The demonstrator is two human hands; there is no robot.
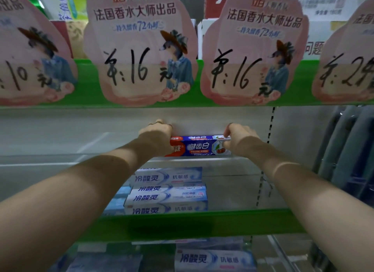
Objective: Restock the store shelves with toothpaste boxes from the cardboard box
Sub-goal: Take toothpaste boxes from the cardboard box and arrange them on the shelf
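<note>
A blue and red toothpaste box (pixel 199 146) lies lengthwise at the back of the middle shelf (pixel 50 142), close to the rear wall. My left hand (pixel 156 136) grips its red left end, fingers curled over the top. My right hand (pixel 237 137) grips its right end the same way. Both forearms reach in under the green shelf edge above. The cardboard box is out of view.
Pink price cards (pixel 139 49) hang from the upper green shelf rail. A stack of white-blue toothpaste boxes (pixel 168 190) lies on the shelf below, another white-blue box (pixel 214 259) lower down. Grey objects (pixel 348 150) stand at the right.
</note>
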